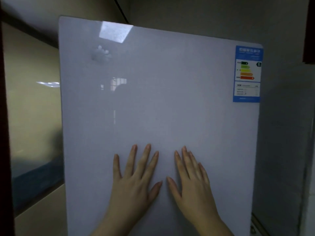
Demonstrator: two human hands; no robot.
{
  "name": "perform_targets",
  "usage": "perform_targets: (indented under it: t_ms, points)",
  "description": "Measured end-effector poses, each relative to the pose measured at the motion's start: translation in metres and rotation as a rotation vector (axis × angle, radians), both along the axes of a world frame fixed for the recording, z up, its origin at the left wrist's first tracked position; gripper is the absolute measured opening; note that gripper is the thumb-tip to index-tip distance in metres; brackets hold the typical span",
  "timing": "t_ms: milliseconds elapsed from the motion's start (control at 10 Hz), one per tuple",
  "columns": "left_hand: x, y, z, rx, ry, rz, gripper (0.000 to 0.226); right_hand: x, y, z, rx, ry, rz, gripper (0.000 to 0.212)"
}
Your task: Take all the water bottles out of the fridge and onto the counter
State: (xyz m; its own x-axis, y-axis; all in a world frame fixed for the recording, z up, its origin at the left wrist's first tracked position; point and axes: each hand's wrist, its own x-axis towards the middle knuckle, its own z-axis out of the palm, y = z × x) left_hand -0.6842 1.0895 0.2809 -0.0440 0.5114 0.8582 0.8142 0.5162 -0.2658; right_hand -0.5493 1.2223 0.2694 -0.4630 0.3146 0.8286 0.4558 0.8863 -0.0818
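A glossy white fridge door [153, 99] fills most of the view and is closed. My left hand [136, 178] lies flat against its lower middle with fingers straight and spread. My right hand [192, 181] lies flat beside it, fingers straight, thumbs nearly meeting. No water bottles and no counter are in view; the fridge's inside is hidden behind the door.
A blue energy label [248, 74] is stuck on the door's upper right corner. A glossy beige panel [34, 116] stands to the left of the fridge. A grey wall [283, 133] runs along the right side. The room is dim.
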Motion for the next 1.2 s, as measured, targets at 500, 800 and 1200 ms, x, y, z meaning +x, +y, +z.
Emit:
perform_targets:
  t_ms: [500, 800, 1200]
  points:
    - [-0.039, 0.034, -0.003, -0.102, -0.111, -0.063, 0.072, -0.031, 0.014, 0.0, -0.032, -0.08, -0.045, 0.07]
    - [-0.062, 0.043, -0.011, -0.195, -0.324, -0.191, 0.076, -0.04, 0.022, 0.0, -0.106, -0.141, -0.058, 0.072]
    - [-0.05, 0.029, -0.024, -0.184, -0.373, -0.251, 0.073, -0.019, 0.008, -0.009, -0.154, -0.209, -0.124, 0.074]
